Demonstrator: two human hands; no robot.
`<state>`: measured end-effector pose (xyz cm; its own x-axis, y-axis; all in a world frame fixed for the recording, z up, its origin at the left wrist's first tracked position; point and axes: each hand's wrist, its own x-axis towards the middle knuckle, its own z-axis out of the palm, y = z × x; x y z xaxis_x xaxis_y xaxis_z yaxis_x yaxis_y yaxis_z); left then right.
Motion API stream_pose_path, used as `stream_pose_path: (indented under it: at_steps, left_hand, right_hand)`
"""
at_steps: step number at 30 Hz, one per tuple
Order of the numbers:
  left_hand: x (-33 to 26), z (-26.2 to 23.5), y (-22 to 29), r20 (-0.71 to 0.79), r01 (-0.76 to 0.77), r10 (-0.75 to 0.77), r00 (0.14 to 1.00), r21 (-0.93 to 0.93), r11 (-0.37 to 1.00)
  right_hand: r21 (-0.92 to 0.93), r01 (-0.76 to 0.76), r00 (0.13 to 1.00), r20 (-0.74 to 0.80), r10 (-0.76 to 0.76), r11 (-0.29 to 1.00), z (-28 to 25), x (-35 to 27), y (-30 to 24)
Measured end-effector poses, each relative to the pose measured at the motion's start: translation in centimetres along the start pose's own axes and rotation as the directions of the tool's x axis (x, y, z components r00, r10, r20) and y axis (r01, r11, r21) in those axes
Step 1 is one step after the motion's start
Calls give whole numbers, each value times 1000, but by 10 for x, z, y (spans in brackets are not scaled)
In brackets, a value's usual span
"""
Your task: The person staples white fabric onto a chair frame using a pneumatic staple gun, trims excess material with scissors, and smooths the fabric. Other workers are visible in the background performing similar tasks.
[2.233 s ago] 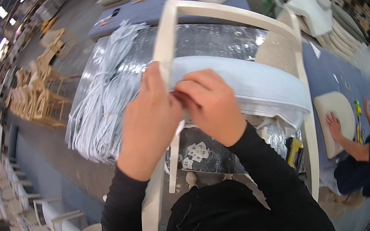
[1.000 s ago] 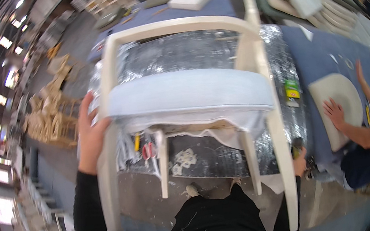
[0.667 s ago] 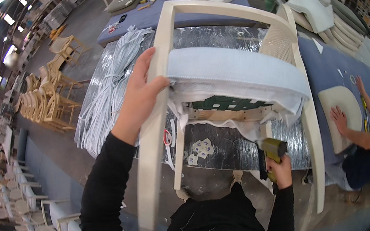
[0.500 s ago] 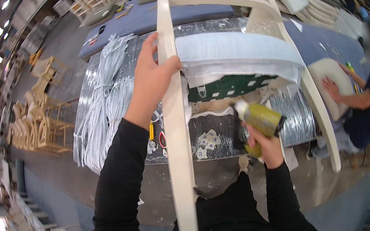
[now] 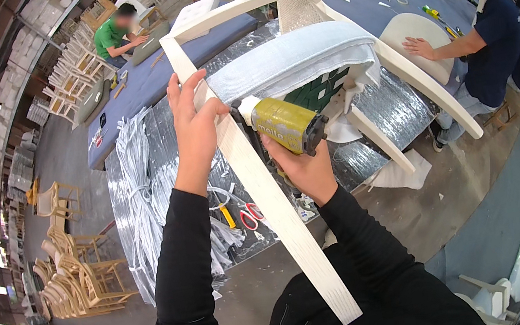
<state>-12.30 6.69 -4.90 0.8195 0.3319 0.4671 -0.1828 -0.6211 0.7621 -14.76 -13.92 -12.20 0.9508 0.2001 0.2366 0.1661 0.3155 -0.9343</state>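
A pale wooden armchair (image 5: 285,216) lies tipped on the table, one long leg slanting down toward me. Its seat (image 5: 297,56) is wrapped in light blue-white webbing, with green straps (image 5: 318,93) showing underneath. My left hand (image 5: 196,130) grips that near leg close to the seat, thumb on one side and fingers over the other. My right hand (image 5: 310,171) is closed round a yellow-green staple gun (image 5: 278,125). The tool's nose points left, right beside the leg and near my left thumb; whether it touches the wood, I cannot tell.
Plastic film covers the worktable (image 5: 396,117). Bundled pale cords (image 5: 142,201), red-handled scissors (image 5: 251,216) and a yellow cutter (image 5: 227,217) lie left of the leg. On the right, a co-worker (image 5: 492,40) touches a round cushion (image 5: 415,46); another person (image 5: 115,39) works farther back.
The staple gun has moved up and left, from below the seat to beside the near leg. The chair now slants in view, and my view has swung toward the right.
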Motion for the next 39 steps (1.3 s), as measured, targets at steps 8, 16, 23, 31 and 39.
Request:
stream_pose_path:
  at_steps: [8,16,23,31,39]
  left_hand:
    - [-2,-1,4,37,26,-25,999,-45,999]
    - [48,-42,3,352,-503,375,857,418,757]
    - [88,-41,9,652,-651,372,661,252,716]
    - [87,-23,-17,495,-653,522,695,129,746]
    - [84,-12,-16,396,-600,509,765,150,785]
  right_hand:
    - [84,14,999,-35,-11,996,14,-6,1]
    - [60,36,998,-52,-33,998,14,-1,-13]
    - [-191,33,999,-17,-37,981,6,-2,-30]
    - [-472,143,979,196,-55,870,-9,-2,-29]
    - [-168,-252,914,282,292,953,-16,7,-24]
